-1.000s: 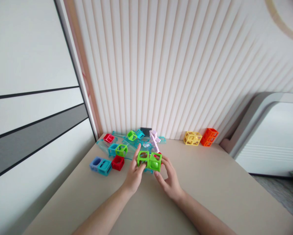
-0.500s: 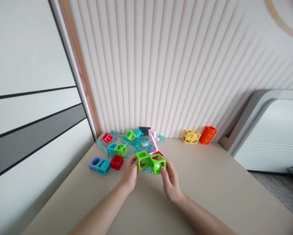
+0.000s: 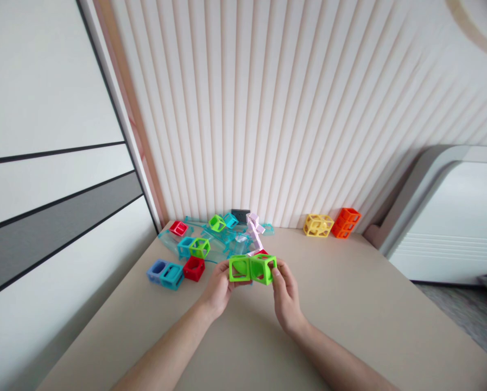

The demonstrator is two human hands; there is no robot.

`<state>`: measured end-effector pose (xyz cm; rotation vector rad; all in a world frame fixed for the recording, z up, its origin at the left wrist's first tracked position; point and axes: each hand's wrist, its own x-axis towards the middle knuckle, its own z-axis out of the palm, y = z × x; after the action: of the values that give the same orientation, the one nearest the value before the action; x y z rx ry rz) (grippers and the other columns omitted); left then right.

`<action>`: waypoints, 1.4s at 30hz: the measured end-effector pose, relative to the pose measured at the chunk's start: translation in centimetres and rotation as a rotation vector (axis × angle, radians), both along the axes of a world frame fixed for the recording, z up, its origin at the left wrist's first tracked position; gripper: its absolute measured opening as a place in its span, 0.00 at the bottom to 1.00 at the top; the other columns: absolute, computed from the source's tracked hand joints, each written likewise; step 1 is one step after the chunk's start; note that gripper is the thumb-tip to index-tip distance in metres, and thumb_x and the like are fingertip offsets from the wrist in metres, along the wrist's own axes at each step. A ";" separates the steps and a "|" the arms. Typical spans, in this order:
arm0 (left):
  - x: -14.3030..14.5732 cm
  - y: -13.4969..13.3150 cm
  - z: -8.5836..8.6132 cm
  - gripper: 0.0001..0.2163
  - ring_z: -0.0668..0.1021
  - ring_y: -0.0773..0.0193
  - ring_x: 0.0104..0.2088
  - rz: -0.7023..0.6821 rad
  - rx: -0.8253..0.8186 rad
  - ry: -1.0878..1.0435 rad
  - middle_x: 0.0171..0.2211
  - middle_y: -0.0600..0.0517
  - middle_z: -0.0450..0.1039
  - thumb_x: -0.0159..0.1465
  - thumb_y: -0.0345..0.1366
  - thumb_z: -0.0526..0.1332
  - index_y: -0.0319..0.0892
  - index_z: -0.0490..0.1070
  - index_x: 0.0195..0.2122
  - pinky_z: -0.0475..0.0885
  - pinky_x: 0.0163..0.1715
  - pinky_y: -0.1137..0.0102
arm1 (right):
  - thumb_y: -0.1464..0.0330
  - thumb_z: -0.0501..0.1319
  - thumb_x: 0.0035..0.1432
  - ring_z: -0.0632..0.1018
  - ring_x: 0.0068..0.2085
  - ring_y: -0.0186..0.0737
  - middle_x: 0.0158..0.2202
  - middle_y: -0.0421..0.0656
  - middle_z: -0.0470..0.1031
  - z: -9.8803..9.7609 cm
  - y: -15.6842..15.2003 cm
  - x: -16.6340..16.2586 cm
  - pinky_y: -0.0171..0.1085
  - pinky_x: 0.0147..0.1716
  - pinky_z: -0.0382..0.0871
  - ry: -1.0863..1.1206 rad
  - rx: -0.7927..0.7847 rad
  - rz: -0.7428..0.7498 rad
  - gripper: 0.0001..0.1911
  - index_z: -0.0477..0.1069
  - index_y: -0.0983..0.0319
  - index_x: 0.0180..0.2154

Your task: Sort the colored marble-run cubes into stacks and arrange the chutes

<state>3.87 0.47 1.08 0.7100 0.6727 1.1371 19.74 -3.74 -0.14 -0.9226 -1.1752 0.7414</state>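
Note:
Two bright green hollow cube blocks point(image 3: 251, 269) are joined side by side and held just above the beige table point(image 3: 349, 320). My left hand point(image 3: 217, 287) grips the left cube from below and behind. My right hand point(image 3: 284, 293) grips the right cube at its right edge. Both hands have their fingers closed on the pair. A curved green surface shows inside each cube.
Behind the hands lies a heap of blocks: red point(image 3: 195, 268), blue and teal pair point(image 3: 165, 273), teal and green pair point(image 3: 193, 247), clear blue track pieces point(image 3: 222, 241), a lilac piece point(image 3: 254, 226). Yellow point(image 3: 318, 225) and orange point(image 3: 346, 223) cubes stand by the ribbed wall.
The joined green cubes have been turned in my hands, so other faces now point at me. My right hand shifted from below to the right edge.

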 end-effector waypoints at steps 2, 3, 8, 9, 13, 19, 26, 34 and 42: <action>0.0 0.0 0.1 0.09 0.84 0.51 0.37 0.003 -0.018 -0.001 0.29 0.48 0.83 0.46 0.35 0.73 0.39 0.79 0.27 0.79 0.41 0.59 | 0.56 0.58 0.67 0.77 0.40 0.42 0.41 0.43 0.79 0.1 0.0 0.0 0.36 0.39 0.71 -0.003 -0.006 0.026 0.15 0.75 0.58 0.46; 0.0 0.0 0.1 0.09 0.84 0.51 0.37 0.014 -0.031 0.000 0.29 0.48 0.83 0.46 0.36 0.73 0.39 0.79 0.27 0.79 0.40 0.59 | 0.56 0.58 0.67 0.77 0.40 0.42 0.41 0.44 0.78 0.1 0.0 0.0 0.36 0.39 0.72 -0.012 -0.005 0.038 0.15 0.75 0.58 0.46; -0.1 0.2 0.1 0.10 0.84 0.52 0.37 0.055 -0.038 -0.015 0.29 0.49 0.82 0.46 0.36 0.73 0.40 0.77 0.27 0.78 0.38 0.60 | 0.57 0.58 0.68 0.77 0.41 0.42 0.44 0.45 0.78 0.1 0.2 0.1 0.38 0.41 0.73 -0.067 0.001 0.053 0.15 0.73 0.58 0.49; -0.1 0.2 0.1 0.10 0.83 0.53 0.36 0.064 -0.033 -0.020 0.29 0.49 0.82 0.46 0.36 0.73 0.40 0.77 0.27 0.78 0.38 0.61 | 0.57 0.58 0.68 0.77 0.42 0.43 0.44 0.46 0.78 0.1 0.3 0.1 0.38 0.42 0.73 -0.070 -0.009 0.045 0.15 0.73 0.58 0.49; 0.0 0.2 0.1 0.09 0.83 0.54 0.34 0.089 -0.028 -0.028 0.27 0.50 0.82 0.44 0.34 0.73 0.40 0.77 0.26 0.78 0.36 0.62 | 0.55 0.55 0.69 0.77 0.46 0.45 0.45 0.46 0.78 0.2 0.6 0.3 0.41 0.48 0.72 -0.117 -0.053 0.021 0.17 0.73 0.58 0.48; 0.0 0.5 -0.1 0.09 0.83 0.55 0.36 0.097 -0.019 -0.022 0.26 0.51 0.81 0.44 0.33 0.73 0.40 0.78 0.27 0.76 0.37 0.65 | 0.58 0.58 0.68 0.76 0.46 0.45 0.46 0.46 0.75 -0.4 0.4 0.4 0.43 0.47 0.72 -0.164 -0.004 0.091 0.14 0.69 0.57 0.50; 0.0 0.2 0.5 0.08 0.83 0.53 0.34 0.060 -0.016 -0.011 0.26 0.48 0.82 0.46 0.36 0.72 0.39 0.78 0.25 0.76 0.37 0.63 | 0.64 0.63 0.64 0.73 0.45 0.42 0.43 0.43 0.70 -0.2 0.3 0.4 0.41 0.45 0.69 -0.093 0.108 0.006 0.12 0.60 0.57 0.35; -0.1 -0.1 0.3 0.07 0.83 0.51 0.35 -0.120 0.031 0.112 0.30 0.46 0.83 0.49 0.37 0.71 0.39 0.80 0.28 0.74 0.37 0.63 | 0.62 0.64 0.63 0.72 0.41 0.41 0.39 0.42 0.69 1.0 1.6 1.0 0.41 0.40 0.70 0.037 0.090 -0.082 0.11 0.62 0.58 0.36; 0.6 -1.0 0.5 0.10 0.83 0.53 0.34 -0.250 0.032 0.126 0.30 0.44 0.82 0.51 0.39 0.73 0.39 0.81 0.30 0.73 0.34 0.67 | 0.60 0.64 0.63 0.75 0.41 0.42 0.41 0.44 0.73 1.7 0.7 0.4 0.40 0.38 0.74 0.055 0.085 -0.041 0.10 0.67 0.58 0.39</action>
<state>4.42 -0.51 1.55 0.8731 0.6523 0.8809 20.10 -3.00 1.56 -0.8480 -1.1280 0.6745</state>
